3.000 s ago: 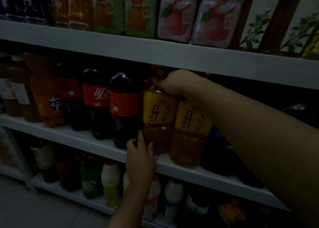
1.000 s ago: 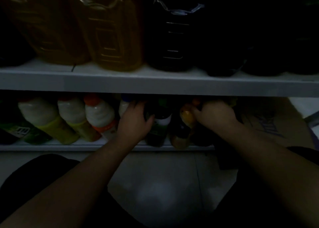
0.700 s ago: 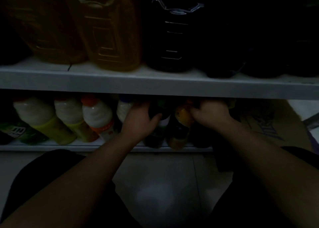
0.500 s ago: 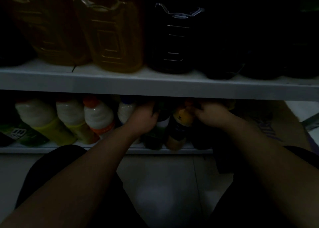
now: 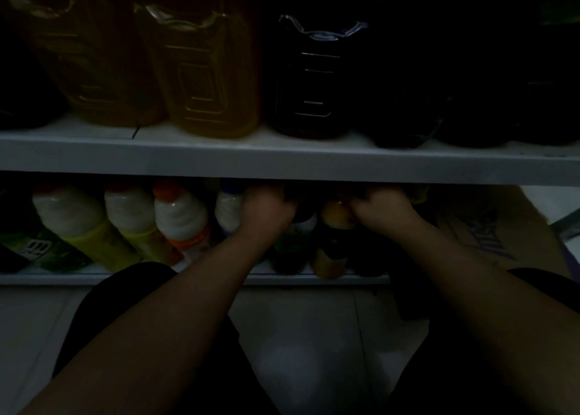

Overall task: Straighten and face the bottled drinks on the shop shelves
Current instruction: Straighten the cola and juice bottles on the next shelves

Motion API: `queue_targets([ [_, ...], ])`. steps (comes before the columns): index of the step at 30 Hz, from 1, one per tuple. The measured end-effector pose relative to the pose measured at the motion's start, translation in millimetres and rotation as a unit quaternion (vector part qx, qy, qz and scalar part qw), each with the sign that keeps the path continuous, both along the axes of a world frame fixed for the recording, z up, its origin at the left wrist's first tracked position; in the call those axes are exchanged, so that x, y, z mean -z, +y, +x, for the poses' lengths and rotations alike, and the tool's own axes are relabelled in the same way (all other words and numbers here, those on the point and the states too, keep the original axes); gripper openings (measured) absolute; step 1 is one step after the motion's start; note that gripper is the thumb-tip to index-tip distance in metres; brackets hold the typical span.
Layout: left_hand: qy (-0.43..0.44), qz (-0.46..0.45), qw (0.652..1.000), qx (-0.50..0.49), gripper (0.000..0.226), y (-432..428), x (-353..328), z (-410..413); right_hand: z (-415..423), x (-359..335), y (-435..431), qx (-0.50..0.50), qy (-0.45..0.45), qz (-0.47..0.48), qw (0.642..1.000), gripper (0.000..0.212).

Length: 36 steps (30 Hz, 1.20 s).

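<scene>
Both my hands reach into the dim bottom shelf (image 5: pixel 201 279). My left hand (image 5: pixel 266 209) curls round the top of a dark bottle with a green and white label (image 5: pixel 296 242). My right hand (image 5: pixel 381 206) grips the neck of a dark bottle with an orange-yellow shoulder (image 5: pixel 332 242) right beside it. Both bottle tops are hidden under the shelf above and by my fingers. Several white bottles with yellow or orange labels (image 5: pixel 180 220) lean in a row to the left of my hands.
The white shelf above (image 5: pixel 282 163) carries amber bottles (image 5: pixel 207 75) and dark bottles (image 5: pixel 317 78). A green bottle (image 5: pixel 40 251) lies at the far left below. A cardboard box (image 5: pixel 489 229) stands at the right. Pale tiled floor (image 5: pixel 301 345) lies between my knees.
Three seconds ago I stood holding yellow-labelled bottles on a higher shelf. Since one second ago both hands have pushed deeper under the shelf, onto the two dark bottles' tops.
</scene>
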State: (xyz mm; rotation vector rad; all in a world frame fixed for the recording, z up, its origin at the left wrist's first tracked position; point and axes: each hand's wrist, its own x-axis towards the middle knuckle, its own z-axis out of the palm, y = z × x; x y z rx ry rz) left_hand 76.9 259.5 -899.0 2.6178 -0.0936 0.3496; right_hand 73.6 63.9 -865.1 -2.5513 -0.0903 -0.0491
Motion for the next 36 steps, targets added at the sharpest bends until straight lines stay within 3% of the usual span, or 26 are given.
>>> queue_targets([
  [3, 0.010, 0.091, 0.995, -0.030, 0.036, -13.9, 0.6, 0.8, 2.3, -7.2, -13.5, -0.027, 0.033, -0.031, 0.999, 0.051],
  [8, -0.008, 0.056, 0.998, -0.038, 0.032, -24.0, -2.2, -1.1, -0.1, -5.9, -15.2, -0.004, 0.021, -0.035, 0.999, 0.062],
  [12, 0.102, 0.023, 0.994, 0.043, 0.054, -14.2, -7.2, 3.9, 1.1, -3.1, -15.1, -0.009, 0.007, -0.067, 0.998, 0.060],
  [16, 0.204, -0.043, 0.968, 0.139, 0.050, 4.1, -13.1, 7.6, 3.6, -4.9, -23.7, -0.024, 0.048, -0.022, 0.998, 0.060],
  [23, 0.150, -0.078, 0.979, 0.112, 0.055, 2.4, -11.5, 11.0, -1.0, -4.5, -22.0, 0.018, 0.016, -0.048, 0.999, 0.055],
  [29, 0.052, -0.066, 0.995, 0.045, 0.055, -5.5, 2.5, 11.2, 1.4, 2.0, -18.3, 0.042, -0.017, -0.090, 0.995, 0.050],
  [34, -0.069, 0.051, 0.996, -0.020, 0.049, -16.7, 6.2, 10.1, 5.9, 3.9, -20.0, 0.044, -0.009, -0.045, 0.998, 0.063],
  [36, 0.005, 0.045, 0.999, -0.024, 0.054, -15.4, 3.7, 14.3, 8.7, 1.3, -20.2, 0.050, 0.015, 0.018, 0.998, 0.073],
])
